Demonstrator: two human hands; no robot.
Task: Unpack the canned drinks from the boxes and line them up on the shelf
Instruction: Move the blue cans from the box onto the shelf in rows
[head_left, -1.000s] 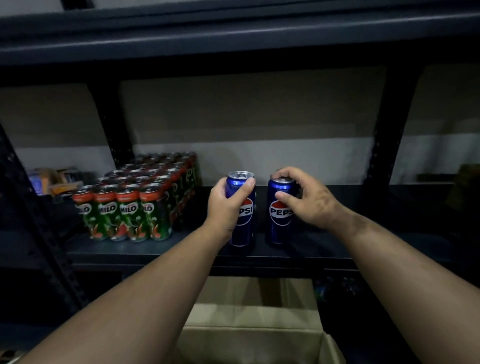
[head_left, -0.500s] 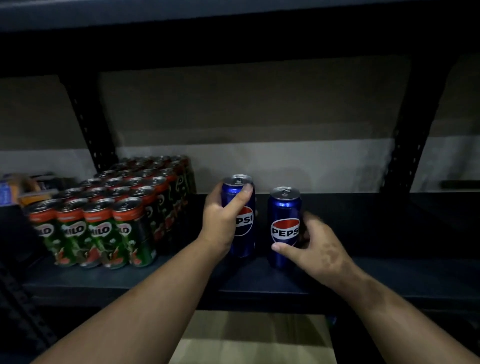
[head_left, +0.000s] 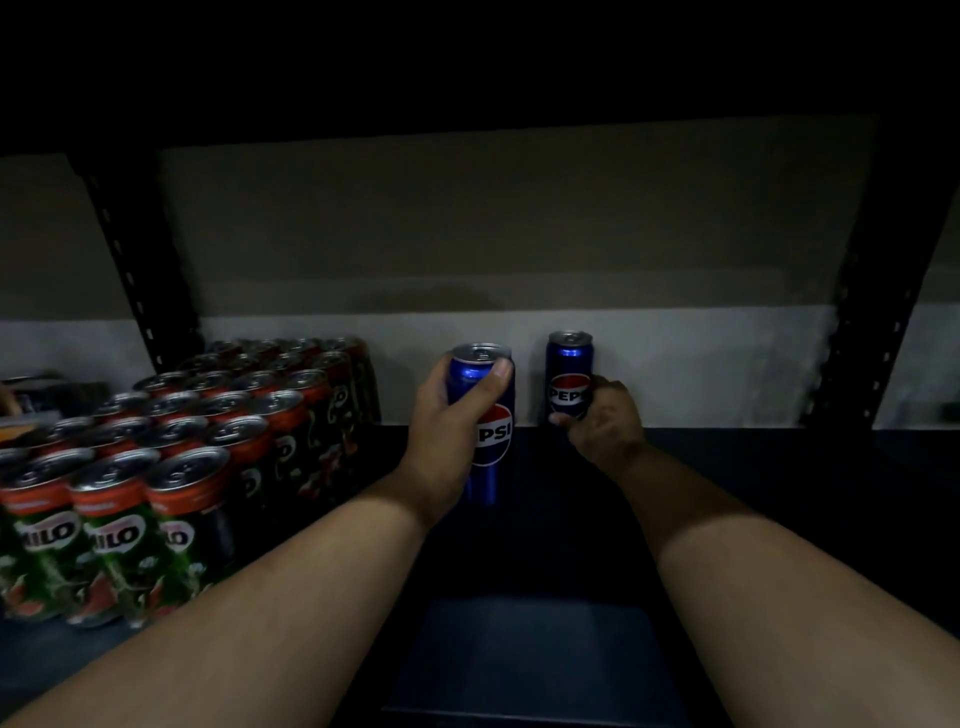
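Two blue Pepsi cans stand upright on the dark shelf (head_left: 753, 467). My left hand (head_left: 452, 415) grips the nearer left Pepsi can (head_left: 491, 431), thumb across its upper part. My right hand (head_left: 605, 421) curls round the lower part of the right Pepsi can (head_left: 570, 369), which stands deep on the shelf close to the back wall. The bottoms of both cans are hidden by my hands and by shadow.
A block of several green and red Milo cans (head_left: 171, 467) fills the left of the shelf, in rows from front to back. Black perforated uprights stand at the left upright (head_left: 135, 270) and right upright (head_left: 872, 312). An upper shelf hangs low overhead.
Both hands have pushed the Pepsi cans deeper onto the shelf, the right can furthest back. My right hand now wraps the can's lower part. The camera moved closer; the box below is out of view.
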